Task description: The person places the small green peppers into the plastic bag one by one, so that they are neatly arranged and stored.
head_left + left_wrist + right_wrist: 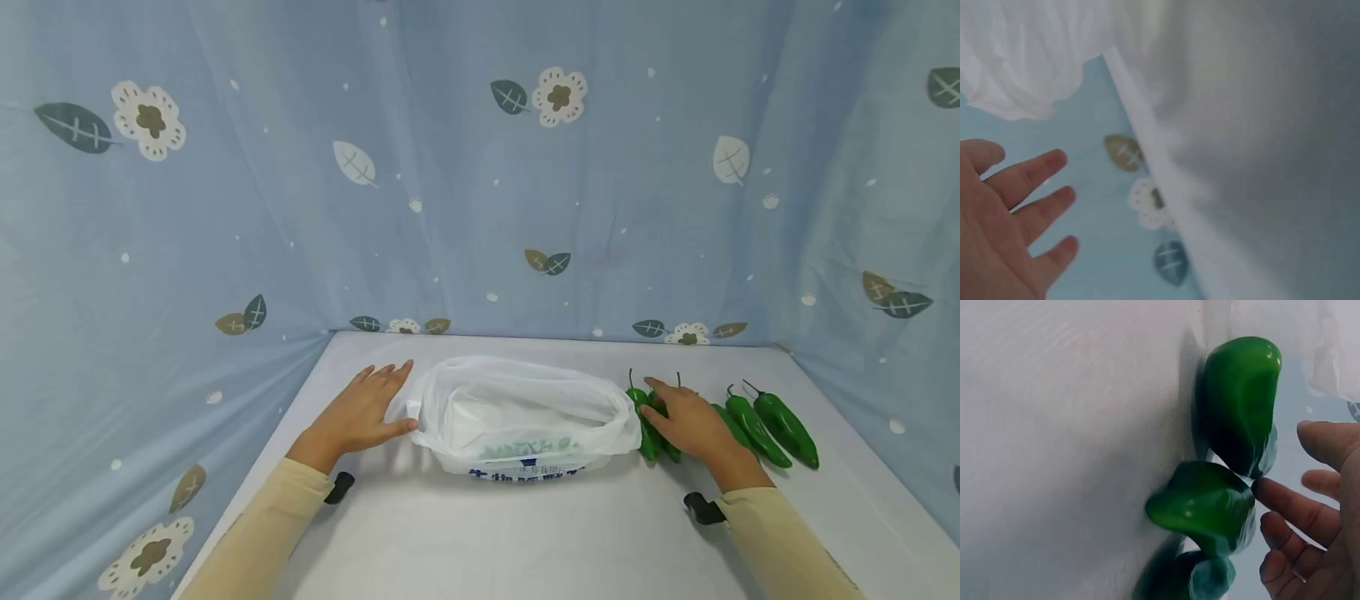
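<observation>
A white plastic bag (525,468) with blue and green print sits mid-table, its mouth gaping upward. Left of it is my left hand (356,421), fingers spread and nothing in them; the left wrist view shows its palm (991,237) a little apart from the bag. Over at the right, my right hand (693,429) hovers above a row of green chili peppers (786,429), partly covering the middle ones. Its fingers are extended and loosely bent. In the right wrist view a fingertip is close to one glossy pepper (1210,506); whether it touches I cannot tell.
A white cloth covers the table (480,542). Blue patterned fabric (450,208) hangs behind and along both sides. Dark wrist-camera mounts show under the left sleeve (262,525) and the right sleeve (783,542). The nearest pepper (647,450) lies against the bag's right end.
</observation>
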Tool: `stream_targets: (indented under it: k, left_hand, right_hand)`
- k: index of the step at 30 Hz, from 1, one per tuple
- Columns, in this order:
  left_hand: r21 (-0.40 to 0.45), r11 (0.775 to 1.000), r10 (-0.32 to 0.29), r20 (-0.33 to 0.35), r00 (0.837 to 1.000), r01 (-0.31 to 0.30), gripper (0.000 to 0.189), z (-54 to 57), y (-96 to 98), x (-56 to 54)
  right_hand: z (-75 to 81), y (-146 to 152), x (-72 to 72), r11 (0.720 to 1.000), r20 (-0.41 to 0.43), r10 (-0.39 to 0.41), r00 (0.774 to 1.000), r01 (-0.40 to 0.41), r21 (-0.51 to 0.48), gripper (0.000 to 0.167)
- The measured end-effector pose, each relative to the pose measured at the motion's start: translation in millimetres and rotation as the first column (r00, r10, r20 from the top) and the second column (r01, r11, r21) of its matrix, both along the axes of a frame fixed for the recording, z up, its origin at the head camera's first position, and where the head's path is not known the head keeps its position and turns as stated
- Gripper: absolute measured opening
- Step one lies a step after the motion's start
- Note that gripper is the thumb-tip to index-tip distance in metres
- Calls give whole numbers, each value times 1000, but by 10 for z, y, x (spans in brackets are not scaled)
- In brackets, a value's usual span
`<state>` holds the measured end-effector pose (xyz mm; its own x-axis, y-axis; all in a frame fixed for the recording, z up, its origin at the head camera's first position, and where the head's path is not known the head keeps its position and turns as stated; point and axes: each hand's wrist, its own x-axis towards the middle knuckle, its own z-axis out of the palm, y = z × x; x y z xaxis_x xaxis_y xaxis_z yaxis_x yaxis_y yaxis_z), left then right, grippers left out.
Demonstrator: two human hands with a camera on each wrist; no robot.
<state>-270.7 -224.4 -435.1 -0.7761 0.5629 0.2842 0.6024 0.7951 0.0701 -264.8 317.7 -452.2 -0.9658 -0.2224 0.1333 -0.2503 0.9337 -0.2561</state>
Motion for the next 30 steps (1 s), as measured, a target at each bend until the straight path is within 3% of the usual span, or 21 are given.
stream_targets:
  k: [2,4,7,9,11,13,16,19,21,24,27,30]
  left_hand:
    - [72,997,12,72,997,-17,89,-52,12,-22]
    - [180,982,16,208,978,-54,85,-126,34,-53]
    - [371,916,-16,411,911,-151,82,-250,92,-122]
    - [453,864,-40,499,865,-221,81,-331,145,-172]
    - [489,836,-56,527,848,-249,80,-404,200,-215]
    - [497,828,-56,532,845,-258,80,-463,250,-234]
    - [503,832,-54,493,868,-234,79,-546,309,-233]
    - [537,816,-57,442,895,-213,76,-593,354,-218]
    - [553,806,-52,425,904,-213,75,-614,370,-201]
    - [565,799,-58,416,908,-208,75,-644,359,-172]
    - [581,784,-71,432,899,-218,74,-671,326,-136]
    - [613,745,-74,469,880,-264,73,-688,285,-104]
  right_hand:
    - [-18,-13,-28,1000,10,12,1000,-12,-12,65]
    - [-32,-22,-49,1000,24,15,1000,-14,-20,65]
    - [-51,-36,-65,1000,45,3,999,-3,-13,63]
    - [-58,-50,-70,1000,50,-11,999,10,8,60]
    - [-63,-64,-76,999,56,-29,998,27,36,58]
    - [-62,-78,-82,997,70,-42,997,38,61,58]
    - [-47,-92,-101,995,109,-61,992,51,91,60]
    - [-1,-98,-123,992,125,-66,990,53,111,62]
    - [39,-107,-126,993,134,-67,989,53,110,62]
    - [64,-121,-123,994,139,-59,989,45,102,62]
    - [56,-151,-135,994,135,-59,989,46,97,58]
    - [28,-190,-193,994,117,-41,992,28,108,55]
